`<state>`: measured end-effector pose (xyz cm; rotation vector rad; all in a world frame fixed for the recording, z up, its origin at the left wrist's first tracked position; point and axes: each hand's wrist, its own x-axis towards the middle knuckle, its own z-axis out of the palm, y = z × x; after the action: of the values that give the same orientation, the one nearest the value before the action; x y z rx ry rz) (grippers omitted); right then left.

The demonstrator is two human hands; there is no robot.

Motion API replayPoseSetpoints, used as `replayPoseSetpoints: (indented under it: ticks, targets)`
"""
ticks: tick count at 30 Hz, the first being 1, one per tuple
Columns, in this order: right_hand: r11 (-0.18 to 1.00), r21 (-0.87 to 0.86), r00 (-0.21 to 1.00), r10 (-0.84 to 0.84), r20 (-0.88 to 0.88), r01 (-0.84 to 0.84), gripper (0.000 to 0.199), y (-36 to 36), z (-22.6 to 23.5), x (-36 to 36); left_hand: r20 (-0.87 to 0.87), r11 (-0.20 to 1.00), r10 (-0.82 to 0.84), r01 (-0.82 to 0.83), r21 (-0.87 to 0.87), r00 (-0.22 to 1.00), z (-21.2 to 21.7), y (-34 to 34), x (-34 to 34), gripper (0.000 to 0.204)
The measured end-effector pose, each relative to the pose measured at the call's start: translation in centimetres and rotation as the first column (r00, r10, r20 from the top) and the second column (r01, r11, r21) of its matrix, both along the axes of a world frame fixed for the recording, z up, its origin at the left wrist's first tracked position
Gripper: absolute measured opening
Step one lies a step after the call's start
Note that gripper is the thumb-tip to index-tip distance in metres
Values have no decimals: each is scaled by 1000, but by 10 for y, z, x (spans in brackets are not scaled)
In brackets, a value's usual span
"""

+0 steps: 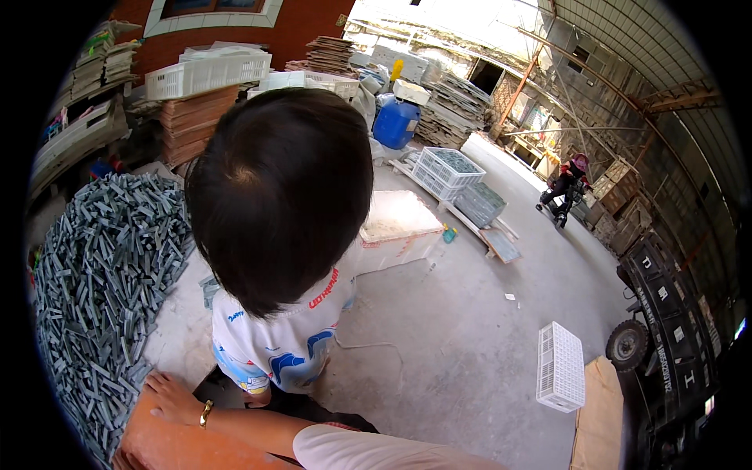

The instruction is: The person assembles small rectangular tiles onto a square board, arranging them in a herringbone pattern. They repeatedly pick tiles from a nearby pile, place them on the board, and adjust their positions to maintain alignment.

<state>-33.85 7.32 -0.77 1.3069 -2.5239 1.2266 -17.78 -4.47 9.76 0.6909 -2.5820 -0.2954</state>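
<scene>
A heap of grey-green stone strips (110, 274) covers the left side of the work table (182, 325). My right hand (174, 399), with a gold bracelet at the wrist, rests with fingers spread on an orange surface (184, 442) beside the heap's near edge. It holds nothing. Of my left hand (124, 460), only some fingers show at the bottom edge, lying apart against the orange surface near the strips. Close in front of me stands a person (282, 196) in a white printed shirt, whose head hides part of the table.
Beyond the person is a white foam box (399, 227). White crates (448, 172) and wrapped strips (479, 205) sit on a pallet, near a blue barrel (396, 121). At right are an upturned white crate (561, 366), a black cart (666, 329) and a rider on a scooter (562, 196).
</scene>
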Motion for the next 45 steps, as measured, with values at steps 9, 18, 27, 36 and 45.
replayPoseSetpoints:
  ticks: [9,18,27,36,45]
  targets:
    - [999,-38,999,-6,-32,5,58,2,0,0,-12,1000,-7,7,-8,1000,-1,-1,0,38]
    - [998,-46,996,-54,-66,51,58,0,0,3,-17,1000,-20,20,-21,1000,-7,-9,3,39]
    - [996,-67,997,-55,-58,51,57,-3,-6,2,-40,999,-30,29,-33,999,-3,-6,2,37]
    - [998,-47,998,-42,-54,40,57,-3,-7,1,14,999,-19,19,-25,1000,0,-6,4,38]
    - [998,-7,997,-60,-50,60,59,-6,-10,1,3,1000,-12,12,16,1000,10,4,4,37]
